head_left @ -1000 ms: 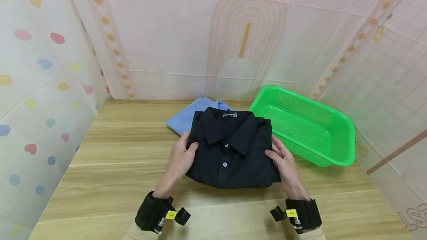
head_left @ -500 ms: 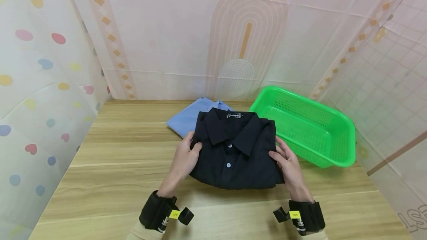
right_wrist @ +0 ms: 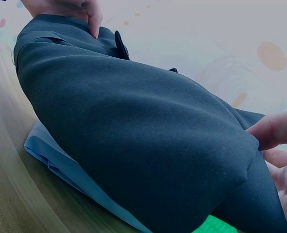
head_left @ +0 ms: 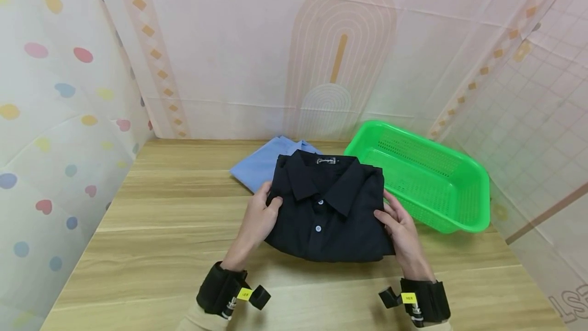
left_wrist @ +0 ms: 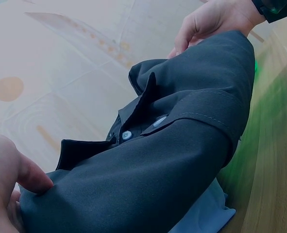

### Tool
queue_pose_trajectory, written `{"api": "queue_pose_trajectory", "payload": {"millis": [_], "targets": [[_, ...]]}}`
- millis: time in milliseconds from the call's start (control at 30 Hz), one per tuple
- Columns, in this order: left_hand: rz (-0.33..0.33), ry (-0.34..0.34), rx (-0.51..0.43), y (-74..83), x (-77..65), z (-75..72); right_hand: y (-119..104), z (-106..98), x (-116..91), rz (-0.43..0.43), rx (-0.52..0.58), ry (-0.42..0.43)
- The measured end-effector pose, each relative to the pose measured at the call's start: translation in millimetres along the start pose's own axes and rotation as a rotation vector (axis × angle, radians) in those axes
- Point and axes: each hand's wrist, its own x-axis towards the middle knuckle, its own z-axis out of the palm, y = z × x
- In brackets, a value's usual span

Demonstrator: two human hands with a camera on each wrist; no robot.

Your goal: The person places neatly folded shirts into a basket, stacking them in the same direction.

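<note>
A folded black shirt [head_left: 340, 239], collar at the far side and white buttons down its front, is held up between both hands. At its left edge the left hand [head_left: 258, 218] grips it, thumb on top and fingers behind. The right hand [head_left: 401, 229] pinches the opposite edge the same way. In the left wrist view the shirt [left_wrist: 133, 184] shows its rounded lower fold above the wooden table. A folded light blue garment [head_left: 257, 165] lies on the table behind, partly hidden by the black shirt; the right wrist view shows this blue garment [right_wrist: 80, 177] below it.
A green plastic basket [head_left: 480, 193] with perforated walls stands at the back right, near the right hand. The wooden table [head_left: 151, 229] reaches back to a patterned curtain [head_left: 229, 55]. Another curtain with coloured dots [head_left: 55, 167] hangs at the left.
Both hands and the black shirt have shifted slightly to the right together, with the same hold. The blue garment and the green basket stay where they were.
</note>
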Motion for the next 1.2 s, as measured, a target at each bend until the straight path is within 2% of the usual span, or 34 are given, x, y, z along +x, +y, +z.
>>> {"api": "queue_pose_trajectory", "payload": {"millis": [533, 767, 1200], "targets": [[0.019, -0.024, -0.027, 0.5, 11.0, 7.5, -4, -6, -1, -0.004, -0.014, 0.047], [0.008, -0.017, -0.010, 8.8, 16.2, 12.1, -9, -10, -1, -0.015, -0.002, 0.063], [0.062, -0.061, 0.026, 20.0, 28.6, 15.6, -16, -16, -1, -0.014, 0.017, 0.096]]}}
